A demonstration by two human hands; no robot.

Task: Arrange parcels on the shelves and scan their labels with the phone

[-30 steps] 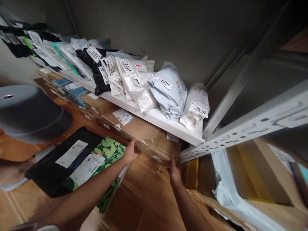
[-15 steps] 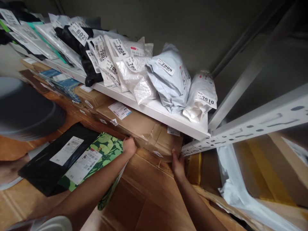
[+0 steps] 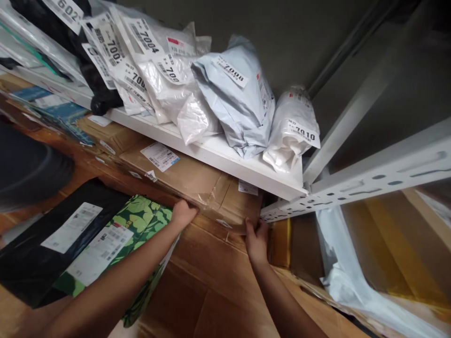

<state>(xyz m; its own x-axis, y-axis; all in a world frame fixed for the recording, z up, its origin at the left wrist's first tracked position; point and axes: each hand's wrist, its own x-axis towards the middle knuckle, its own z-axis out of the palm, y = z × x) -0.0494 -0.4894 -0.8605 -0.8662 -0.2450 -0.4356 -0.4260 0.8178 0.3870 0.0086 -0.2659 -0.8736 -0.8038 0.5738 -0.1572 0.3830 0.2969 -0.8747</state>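
Observation:
A long brown cardboard box (image 3: 192,180) with paper labels lies at floor level, partly beneath the white shelf. My left hand (image 3: 183,214) is closed at its lower front edge; the fingertips are hidden. At the box's right end, my right hand (image 3: 256,238) grips the lower corner, thumb in front, beside the metal upright. Under my left forearm is a green leaf-patterned parcel (image 3: 141,213) with a white label. A black parcel (image 3: 31,246), also labelled, lies left of it.
Numbered plastic mailers, among them a pale blue bag (image 3: 232,103) and a white bag (image 3: 296,126), line the shelf (image 3: 211,157). A perforated white upright (image 3: 380,176) stands at right. Beyond it are large taped cartons (image 3: 384,249). A dark rounded shape (image 3: 31,164) is at left.
The view has come closer and shifted, so the shelf parcels appear further left and higher. Both hands remain on the cardboard box; whether it slid is unclear.

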